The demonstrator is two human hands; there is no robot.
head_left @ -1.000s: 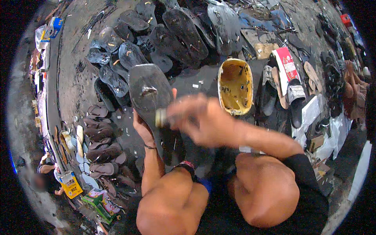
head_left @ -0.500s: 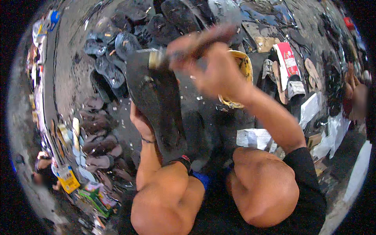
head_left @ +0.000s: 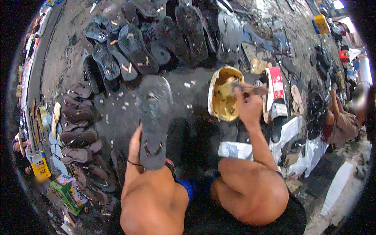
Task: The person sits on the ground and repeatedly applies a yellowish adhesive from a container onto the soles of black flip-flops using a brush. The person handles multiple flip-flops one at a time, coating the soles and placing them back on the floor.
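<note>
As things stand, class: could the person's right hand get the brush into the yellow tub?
Probably yes. The right hand holds the brush with its tip already over the open yellow tub, and nothing lies between them. The left hand holds the dark sole well aside.

Left hand (head_left: 136, 145) cupped with palm up, right hand (head_left: 247, 105) fisted, forearm stretched forward.

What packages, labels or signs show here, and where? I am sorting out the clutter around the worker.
Green carton: lower left, on the floor, boxy, with red and yellow print.
Yellow packet: far left, flat, upright.
Red and white label: right of the yellow tub, rectangular.
Yellow box: top right.
</note>
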